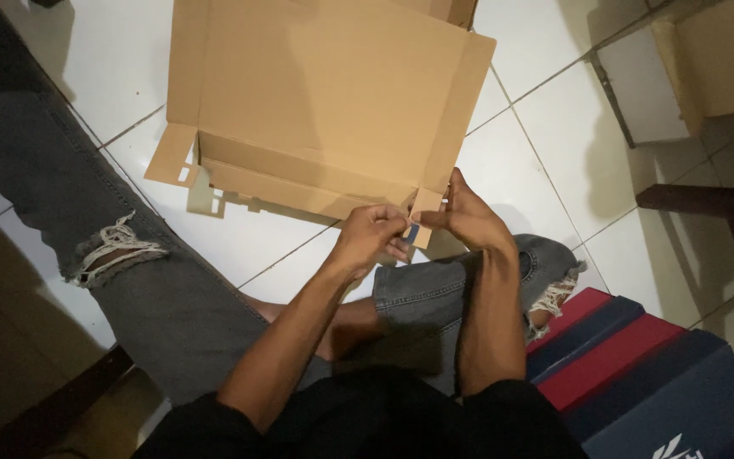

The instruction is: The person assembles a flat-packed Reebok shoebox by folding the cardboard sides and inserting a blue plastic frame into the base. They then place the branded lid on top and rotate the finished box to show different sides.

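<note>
Box blank [324, 102]: plain brown corrugated cardboard, matt, smooth-faced. Floor [554, 153]: white glazed tile, glossy, with dark grout lines. Jeans [163, 297]: grey denim cloth, frayed at the knee rips. Lidded box [639, 382]: red and navy printed card, slight sheen.

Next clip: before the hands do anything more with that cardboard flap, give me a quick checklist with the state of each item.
1. Left hand on the corner tab: ok, fingers pinch it.
2. Right hand on the same tab: ok, touching.
3. Cardboard box lying flat and open on the tiled floor: ok.
4. Far-side tab free: ok, untouched.
5. Tab seated in a slot: cannot tell, fingers hide it.
</note>
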